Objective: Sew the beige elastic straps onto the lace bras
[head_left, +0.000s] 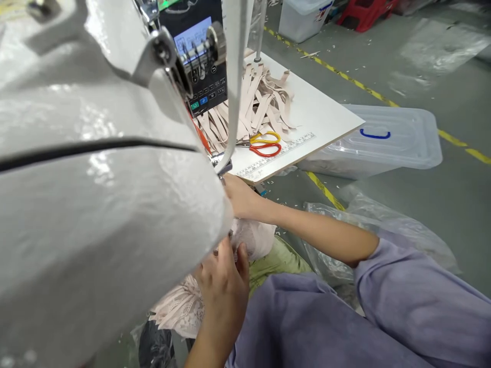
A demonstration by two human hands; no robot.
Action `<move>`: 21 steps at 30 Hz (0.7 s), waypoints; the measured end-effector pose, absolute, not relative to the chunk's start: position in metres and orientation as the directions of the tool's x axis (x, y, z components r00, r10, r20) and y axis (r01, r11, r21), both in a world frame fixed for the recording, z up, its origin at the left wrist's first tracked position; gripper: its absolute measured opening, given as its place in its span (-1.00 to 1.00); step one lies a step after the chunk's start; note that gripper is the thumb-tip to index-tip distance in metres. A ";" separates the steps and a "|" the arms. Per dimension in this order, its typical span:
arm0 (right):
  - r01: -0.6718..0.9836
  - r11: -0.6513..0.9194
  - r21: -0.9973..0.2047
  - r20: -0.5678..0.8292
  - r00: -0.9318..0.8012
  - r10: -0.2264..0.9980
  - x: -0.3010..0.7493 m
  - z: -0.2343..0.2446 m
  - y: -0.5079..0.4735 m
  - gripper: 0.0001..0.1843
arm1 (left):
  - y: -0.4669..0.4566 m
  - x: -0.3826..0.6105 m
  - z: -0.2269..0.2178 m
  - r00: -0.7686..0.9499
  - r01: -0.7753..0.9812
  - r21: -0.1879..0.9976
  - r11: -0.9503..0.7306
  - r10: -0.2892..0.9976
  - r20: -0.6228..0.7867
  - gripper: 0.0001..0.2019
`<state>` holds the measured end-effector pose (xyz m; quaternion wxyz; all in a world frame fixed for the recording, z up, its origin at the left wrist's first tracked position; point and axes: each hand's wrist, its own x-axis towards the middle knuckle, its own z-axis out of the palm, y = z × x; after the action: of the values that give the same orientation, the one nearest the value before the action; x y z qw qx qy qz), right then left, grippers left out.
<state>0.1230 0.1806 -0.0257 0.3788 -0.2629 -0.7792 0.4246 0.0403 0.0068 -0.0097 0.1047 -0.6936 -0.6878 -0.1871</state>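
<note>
A white sewing machine (126, 214) fills the left side, its rounded end close to both hands. My left hand (224, 278) is below that end, fingers bent and closed on pale pink lace fabric (255, 237); its fingertips are partly hidden. More of the pink lace (180, 309) hangs in folds beneath the machine, left of that wrist. My right hand (242, 198) reaches in at the machine's end, near the table corner and just above the fabric. Its fingers are hidden behind the machine, so its hold cannot be seen.
On the white table (330, 122) lie a heap of beige strips (264, 99) and scissors (266, 149) with red and yellow handles. A control panel (203, 66) stands behind the machine. A lidded plastic box (399, 135) and clear plastic bags (406, 225) are on the floor.
</note>
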 end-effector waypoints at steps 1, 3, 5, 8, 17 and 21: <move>0.089 0.481 -0.872 0.349 -0.578 0.738 0.123 -0.025 0.180 -0.93 | 0.007 0.040 -0.010 -0.014 0.993 0.110 -0.034 0.912 0.411 -0.43; 0.090 0.451 -0.888 0.319 -0.584 0.746 0.124 -0.023 0.179 -0.93 | 0.007 0.041 -0.011 -0.011 0.994 0.100 -0.036 0.903 0.430 -0.44; 0.091 0.446 -0.891 0.315 -0.584 0.748 0.124 -0.021 0.178 -0.92 | 0.007 0.041 -0.011 -0.011 0.996 0.086 -0.030 0.898 0.440 -0.45; 0.090 0.458 -0.885 0.327 -0.580 0.746 0.124 -0.022 0.179 -0.90 | 0.008 0.042 -0.010 -0.002 0.997 0.068 -0.031 0.900 0.437 -0.45; 0.052 0.479 -0.876 0.374 -0.554 0.744 0.124 -0.031 0.179 -0.98 | 0.004 0.040 -0.011 -0.028 0.988 0.146 -0.040 0.899 0.437 -0.45; -0.004 0.382 -0.924 0.335 -0.488 0.806 0.135 -0.032 0.168 -0.88 | -0.002 0.022 -0.019 -0.241 0.919 0.392 0.041 0.846 0.476 -0.40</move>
<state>0.1348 0.1682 -0.0318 0.4218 -0.2799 -0.7163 0.4803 0.0219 -0.0021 -0.0188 0.0567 -0.6135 -0.7192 -0.3212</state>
